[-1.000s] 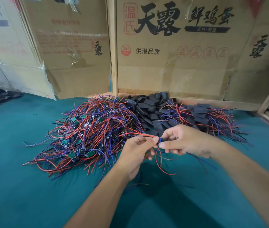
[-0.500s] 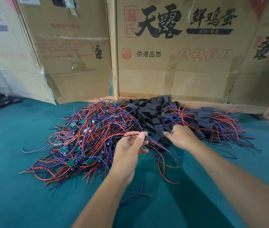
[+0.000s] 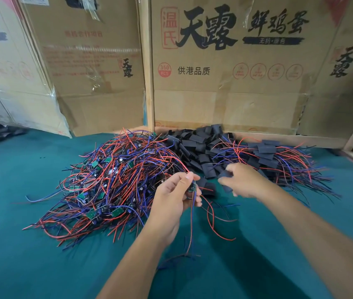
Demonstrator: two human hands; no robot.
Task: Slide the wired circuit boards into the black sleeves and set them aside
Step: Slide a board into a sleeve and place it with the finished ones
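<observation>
Two bare forearms are showing, entering from the near edge. No sleeves are covering either one as far as they are visible. Left hand (image 3: 176,196) is wearing no glove, ring or band; fingernails are looking short and plain. Right hand (image 3: 243,181) is likewise bare, wrist unadorned, its fingertips blurring slightly.

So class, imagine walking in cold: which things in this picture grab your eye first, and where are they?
A big tangle of red and blue wires with small green boards sprawls left of centre on the teal table. Right of it lies a heap of black sleeves, against cardboard boxes with bold black lettering.
</observation>
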